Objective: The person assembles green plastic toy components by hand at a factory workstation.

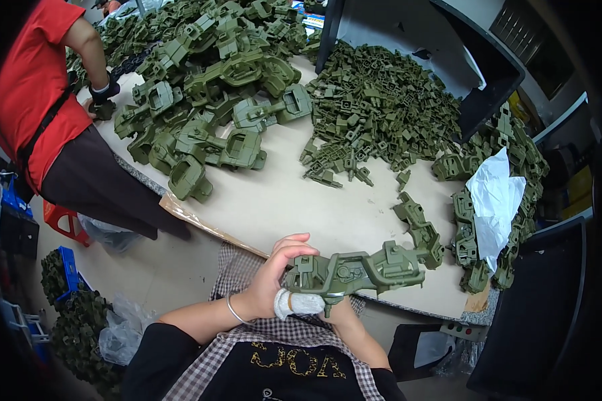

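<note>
An olive-green moulded plastic toy vehicle body (354, 273) is held level in front of my chest, over the table's near edge. My left hand (269, 275) grips its left end, with the fingers behind and a white-wrapped thumb in front. Below the part, my right hand (342, 313) is mostly covered by it, and its fingers are hidden. Just beyond the held part's right end, another long green vehicle body (418, 227) lies on the table (301, 210).
Large green vehicle parts (214, 144) are heaped at the far left. A pile of small green pieces (388, 107) spreads from a tipped dark bin (488, 73). White paper (495, 200) covers more bodies on the right. A person in red (37, 93) works at the left edge.
</note>
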Available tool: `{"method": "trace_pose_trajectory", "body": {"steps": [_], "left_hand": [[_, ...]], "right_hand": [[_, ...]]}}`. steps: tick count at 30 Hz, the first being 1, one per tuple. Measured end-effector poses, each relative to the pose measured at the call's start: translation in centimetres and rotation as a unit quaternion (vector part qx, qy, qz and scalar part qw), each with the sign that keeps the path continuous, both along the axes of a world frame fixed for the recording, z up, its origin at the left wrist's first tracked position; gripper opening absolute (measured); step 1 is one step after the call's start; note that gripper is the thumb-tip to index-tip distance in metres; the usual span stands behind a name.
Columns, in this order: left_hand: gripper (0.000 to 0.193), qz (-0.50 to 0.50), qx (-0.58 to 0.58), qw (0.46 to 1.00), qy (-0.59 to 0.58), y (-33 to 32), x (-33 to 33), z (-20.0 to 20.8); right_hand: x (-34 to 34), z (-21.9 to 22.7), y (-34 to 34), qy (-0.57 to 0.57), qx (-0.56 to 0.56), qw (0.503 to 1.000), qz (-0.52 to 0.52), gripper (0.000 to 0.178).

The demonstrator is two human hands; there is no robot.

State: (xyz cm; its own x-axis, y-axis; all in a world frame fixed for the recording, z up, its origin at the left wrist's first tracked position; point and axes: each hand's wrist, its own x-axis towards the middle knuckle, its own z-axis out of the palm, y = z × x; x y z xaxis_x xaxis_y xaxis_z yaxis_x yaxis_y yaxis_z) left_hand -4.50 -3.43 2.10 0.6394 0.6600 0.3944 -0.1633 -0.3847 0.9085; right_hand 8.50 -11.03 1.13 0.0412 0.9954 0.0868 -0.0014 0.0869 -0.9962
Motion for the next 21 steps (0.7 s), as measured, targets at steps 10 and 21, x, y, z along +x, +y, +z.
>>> {"method": "trace_pose_trajectory", "body": {"steps": [10,21], "left_hand": [[0.058,0.025,-0.037,0.997,-0.063,-1.2,1.8,0.0],[0.056,0.023,-0.254,0.962,-0.099,-1.2,2.0,-1.5]], "right_hand": [[-1.3,-2.3,-0.4,-0.02,0.033,0.998,-0.052,0.032],[0.7,-1.2,2.4,0.151,-0.045,0.987,-0.025,0.035]]}}
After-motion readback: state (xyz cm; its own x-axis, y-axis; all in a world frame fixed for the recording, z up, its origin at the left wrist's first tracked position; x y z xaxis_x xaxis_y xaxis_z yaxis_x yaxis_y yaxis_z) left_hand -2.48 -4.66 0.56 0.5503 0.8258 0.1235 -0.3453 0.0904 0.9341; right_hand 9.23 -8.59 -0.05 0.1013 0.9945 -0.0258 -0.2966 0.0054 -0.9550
